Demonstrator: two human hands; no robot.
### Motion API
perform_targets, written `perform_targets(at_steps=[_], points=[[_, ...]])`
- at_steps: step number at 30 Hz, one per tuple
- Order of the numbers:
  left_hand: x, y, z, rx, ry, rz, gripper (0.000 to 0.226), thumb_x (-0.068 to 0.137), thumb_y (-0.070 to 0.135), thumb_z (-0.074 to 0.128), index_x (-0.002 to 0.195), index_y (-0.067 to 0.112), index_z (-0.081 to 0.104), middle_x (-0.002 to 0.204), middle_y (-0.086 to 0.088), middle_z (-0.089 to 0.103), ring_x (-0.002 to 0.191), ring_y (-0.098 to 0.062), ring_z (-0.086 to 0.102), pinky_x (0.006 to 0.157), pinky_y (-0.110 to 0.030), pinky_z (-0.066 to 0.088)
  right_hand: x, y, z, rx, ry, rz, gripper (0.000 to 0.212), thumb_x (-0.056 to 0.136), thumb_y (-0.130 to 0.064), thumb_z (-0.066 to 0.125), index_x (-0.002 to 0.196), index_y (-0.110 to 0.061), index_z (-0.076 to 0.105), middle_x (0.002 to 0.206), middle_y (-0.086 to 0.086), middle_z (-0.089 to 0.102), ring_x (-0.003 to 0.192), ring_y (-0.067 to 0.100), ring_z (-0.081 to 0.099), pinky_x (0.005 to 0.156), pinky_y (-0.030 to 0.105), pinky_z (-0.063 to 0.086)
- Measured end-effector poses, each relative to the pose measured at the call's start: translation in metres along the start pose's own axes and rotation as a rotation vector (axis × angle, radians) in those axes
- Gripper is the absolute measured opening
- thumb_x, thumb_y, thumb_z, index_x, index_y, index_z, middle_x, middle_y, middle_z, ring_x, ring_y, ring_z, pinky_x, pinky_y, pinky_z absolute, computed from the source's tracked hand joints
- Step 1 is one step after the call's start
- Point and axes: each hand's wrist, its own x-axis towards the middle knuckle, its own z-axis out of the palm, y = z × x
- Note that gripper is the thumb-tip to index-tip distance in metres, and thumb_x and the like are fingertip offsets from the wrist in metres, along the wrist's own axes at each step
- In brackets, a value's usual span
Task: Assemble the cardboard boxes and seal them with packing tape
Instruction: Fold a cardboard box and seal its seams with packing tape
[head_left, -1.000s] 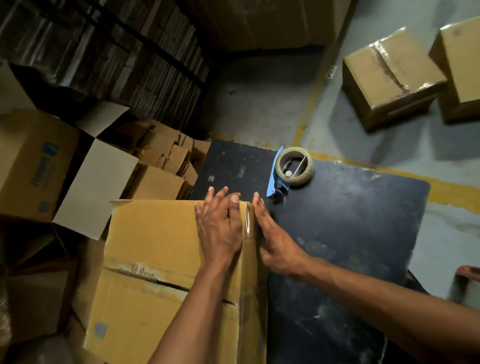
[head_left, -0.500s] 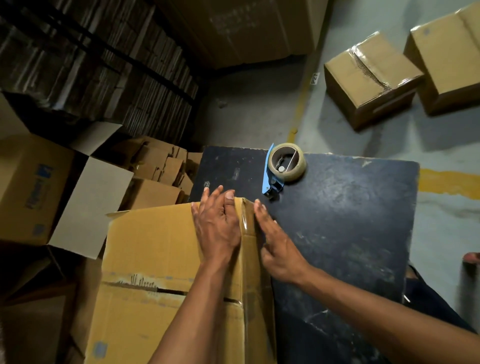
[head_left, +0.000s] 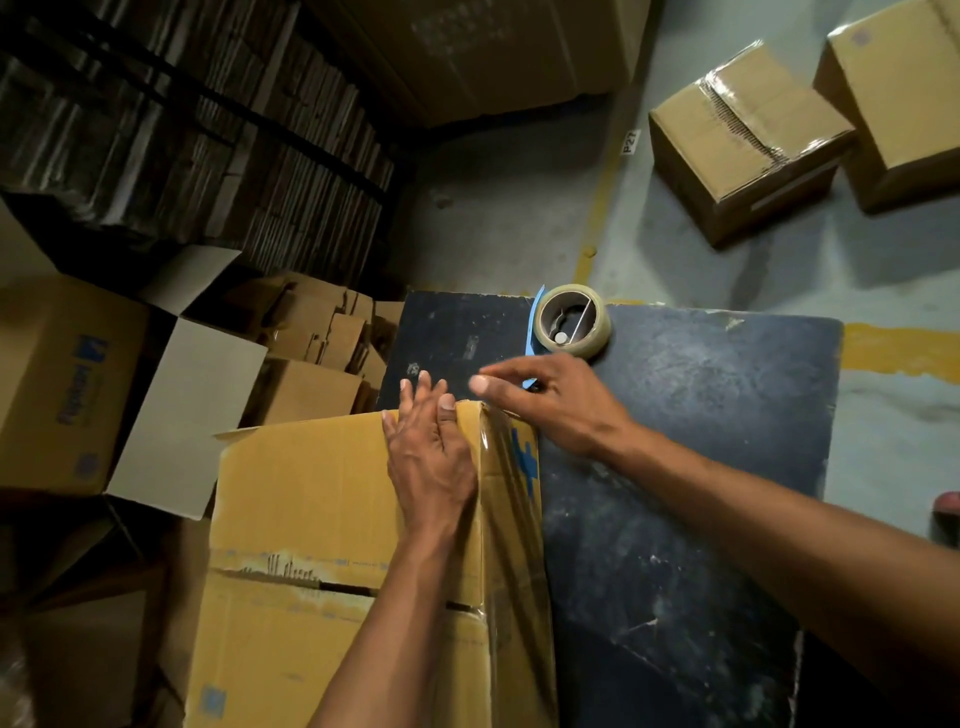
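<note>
A yellow-brown cardboard box (head_left: 322, 519) stands at the near left corner of the dark table (head_left: 675, 467), its right edge lined with a shiny strip of clear tape (head_left: 491, 467) that runs down the corner. The left hand (head_left: 428, 457) lies flat on the top face of the box beside that taped edge, its fingers (head_left: 415, 395) straight and together, tips reaching just past the far edge of the box. The right hand (head_left: 550, 400) hovers above the far right corner of the box, apart from the cardboard, with fingers extended and loosely spread and nothing held in them. Just beyond the right hand, at the far edge of the table, sits a tape dispenser (head_left: 569, 322) with a blue handle and a roll of clear tape on it. Blue print shows on the right side face of the box. On the concrete floor (head_left: 519, 223) to the upper right lie two sealed boxes (head_left: 748, 140), side by side, near a yellow painted line (head_left: 597, 208). To the left, an open carton (head_left: 67, 384) with raised flaps stands among flattened cardboard (head_left: 311, 332), and dark stacks of flat sheets (head_left: 182, 130) fill the background
</note>
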Motion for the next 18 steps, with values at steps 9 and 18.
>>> perform_targets(at_steps=[9,18], points=[[0.004,-0.008,-0.001,-0.009,0.002,0.002,0.055,0.104,0.048,0.033,0.143,0.021,0.06,0.16,0.006,0.044,0.154,-0.008,0.027,0.131,-0.037,0.008,0.033,0.046,0.005,0.062,-0.23,-0.106,0.036,0.083,-0.047,0.078,0.114,-0.028,0.079,0.112,-0.009,0.078,0.109,0.008,0.071,0.097,0.046,0.058],[0.001,-0.004,-0.004,-0.025,-0.014,0.0,0.052,0.105,0.046,0.036,0.144,0.02,0.059,0.16,0.005,0.044,0.154,-0.008,0.027,0.13,-0.037,0.006,0.035,0.063,-0.011,-0.104,-0.309,-0.095,0.043,0.082,-0.028,0.086,0.124,-0.023,0.075,0.107,-0.011,0.078,0.101,-0.002,0.071,0.094,0.035,0.06]])
